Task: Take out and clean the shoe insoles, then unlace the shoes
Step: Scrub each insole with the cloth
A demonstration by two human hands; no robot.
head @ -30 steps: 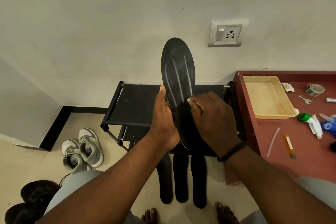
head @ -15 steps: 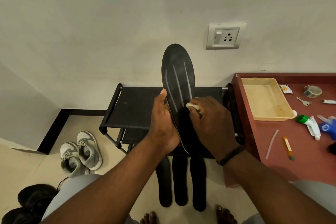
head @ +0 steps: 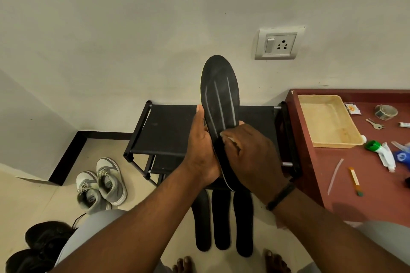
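A black insole [head: 219, 95] with pale stripes stands upright in front of me. My left hand [head: 200, 150] grips its lower left edge, thumb up along the side. My right hand [head: 246, 153] pinches a small white wipe [head: 229, 139] against the insole's face, fingers curled over it. Three more black insoles [head: 221, 221] lie side by side on the floor below. A pair of grey-and-white laced sneakers [head: 101, 186] sits on the floor at the left. Black shoes [head: 37, 248] lie at the bottom left corner.
A black shoe rack [head: 164, 128] stands against the wall behind the insole. At the right is a maroon table [head: 363, 201] with a beige tray [head: 328, 122], tape roll, keys, tubes and a blue object. My bare feet show at the bottom edge.
My right hand with the wipe has slid slightly along the insole's middle. The insole stays upright in my left hand.
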